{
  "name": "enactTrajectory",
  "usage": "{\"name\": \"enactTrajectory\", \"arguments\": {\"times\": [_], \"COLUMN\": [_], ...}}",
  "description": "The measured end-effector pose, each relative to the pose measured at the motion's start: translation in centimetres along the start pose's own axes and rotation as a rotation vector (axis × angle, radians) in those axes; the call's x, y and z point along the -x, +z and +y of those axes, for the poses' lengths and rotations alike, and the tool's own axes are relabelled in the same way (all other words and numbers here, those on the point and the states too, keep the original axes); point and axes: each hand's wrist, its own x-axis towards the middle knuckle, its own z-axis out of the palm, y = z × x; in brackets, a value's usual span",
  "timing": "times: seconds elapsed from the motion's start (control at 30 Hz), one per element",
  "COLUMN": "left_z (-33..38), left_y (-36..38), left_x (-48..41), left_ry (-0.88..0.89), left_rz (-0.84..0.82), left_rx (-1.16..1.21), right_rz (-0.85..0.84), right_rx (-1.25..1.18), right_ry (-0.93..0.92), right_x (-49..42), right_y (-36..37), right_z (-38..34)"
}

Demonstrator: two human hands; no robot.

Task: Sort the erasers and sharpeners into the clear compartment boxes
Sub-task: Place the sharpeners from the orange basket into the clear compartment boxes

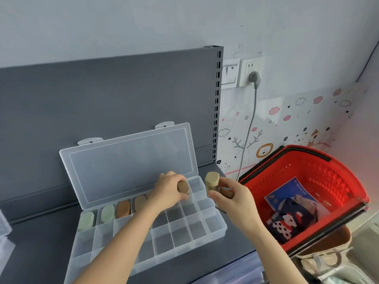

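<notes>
Clear plastic box [196, 228]: set on the dark grey shelf [41, 253] at the centre of the view; the compartments are laid out in rows.
Lid [131, 162]: swung up at the box's 12 o'clock side, in front of the grey back panel [102, 99].
Stored erasers: four oval pieces are seated in the far row, one per compartment. Counted from the 9 o'clock end, these are the first pale green eraser [87, 220], the second pale green eraser [107, 213], the orange-brown eraser [123, 209] and the tan eraser [140, 202].
Left hand [168, 191]: positioned over the far row, just to the 3 o'clock side of the tan eraser. The fingers are curled round a brown held eraser [183, 187].
Right hand [233, 201]: raised just past the box's far corner, at 3 o'clock from the left hand. A beige piece [212, 181] is pinched between thumb and fingers and stands up above them. A darker brown piece [226, 193] is gripped in the same hand. Eraser or sharpener cannot be told.
Red basket [348, 181]: located at 3 o'clock, beside the shelf end. Printed packets are seen inside.
Wall socket [251, 71]: located at 1 o'clock. A grey plug [254, 76] is inserted and its cable hangs down.
Second clear box [4, 228]: cut off by the frame edge at 9 o'clock.
</notes>
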Motion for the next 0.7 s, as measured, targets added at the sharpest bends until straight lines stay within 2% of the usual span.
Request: {"name": "enactTrajectory", "arguments": {"times": [0.17,0.3,0.4,0.47,0.7], "left_z": [-0.2,1.4,2.9,3.1,2.7], "left_y": [-0.7,-2.4,-3.5,-3.8,-3.7], "left_x": [0.2,0.7,1.4,1.7,1.5], "left_ry": [-0.014,0.119,0.165,0.18,0.166], "left_rz": [-0.053,0.063,-0.069,-0.134,-0.068], "left_rx": [-0.02,0.254,0.498,0.531,0.606], "right_rz": [-0.052,-0.068,-0.11,-0.146,-0.215], "right_rx": [-0.031,-0.025,-0.03,-0.049,-0.029], "right_ry": [-0.013,-0.029,-0.008,-0.017,0.009], "right_x": [-0.8,-1.4,-1.8,-2.0,-2.7], "right_y": [0.1,0.4,0.6,0.7,1.4], "right_z": [-0.2,-0.5,-0.8,-0.9,-0.3]}}
